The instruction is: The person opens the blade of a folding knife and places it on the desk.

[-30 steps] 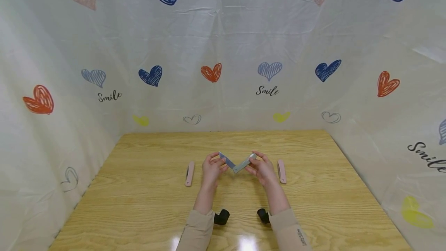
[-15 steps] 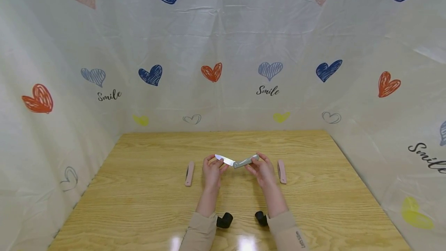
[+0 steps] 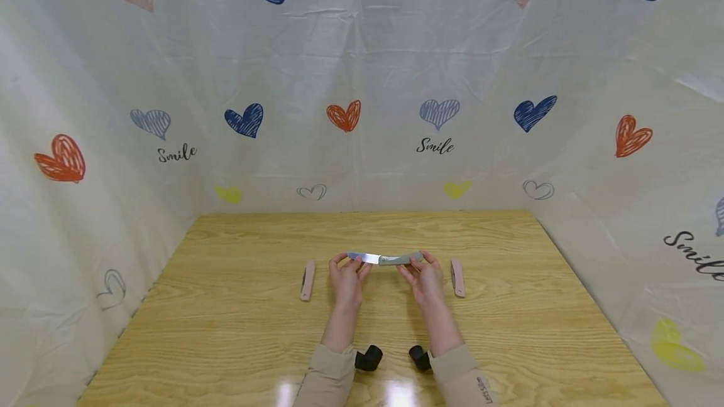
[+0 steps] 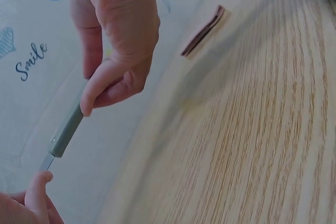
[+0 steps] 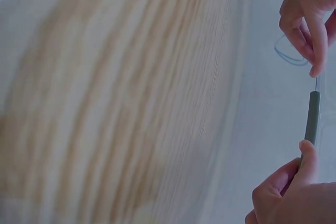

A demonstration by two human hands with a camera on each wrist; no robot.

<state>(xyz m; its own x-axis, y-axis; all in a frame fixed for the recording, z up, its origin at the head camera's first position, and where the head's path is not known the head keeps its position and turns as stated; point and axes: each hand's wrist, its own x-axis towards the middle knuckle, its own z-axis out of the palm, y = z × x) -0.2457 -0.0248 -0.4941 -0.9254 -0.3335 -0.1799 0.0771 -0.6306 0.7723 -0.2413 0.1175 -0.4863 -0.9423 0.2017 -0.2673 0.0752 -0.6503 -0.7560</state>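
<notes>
An unfolded folding knife with a grey-green handle (image 3: pixel 396 260) and a shiny blade (image 3: pixel 369 257) is held up over the table, blade and handle nearly in one line. My left hand (image 3: pixel 347 281) pinches the blade toward its tip. At the other end, my right hand (image 3: pixel 428 278) grips the handle by its butt. From the right wrist view, the handle (image 5: pixel 313 116) runs up from the right thumb, and the thin blade disappears into the left fingers. The left wrist view has the right hand (image 4: pixel 121 35) above, its thumb against the handle.
Two folded pink knives lie on the wooden table (image 3: pixel 243 331): one pink knife (image 3: pixel 308 281) left of my left hand, the other pink knife (image 3: pixel 457 278) right of my right hand. A white curtain (image 3: pixel 390 61) printed with hearts surrounds the table's back and sides.
Blade and handle have swung from a V shape to nearly straight, the pivot rising between the hands. Both hands keep their hold. The pink knives have stayed put.
</notes>
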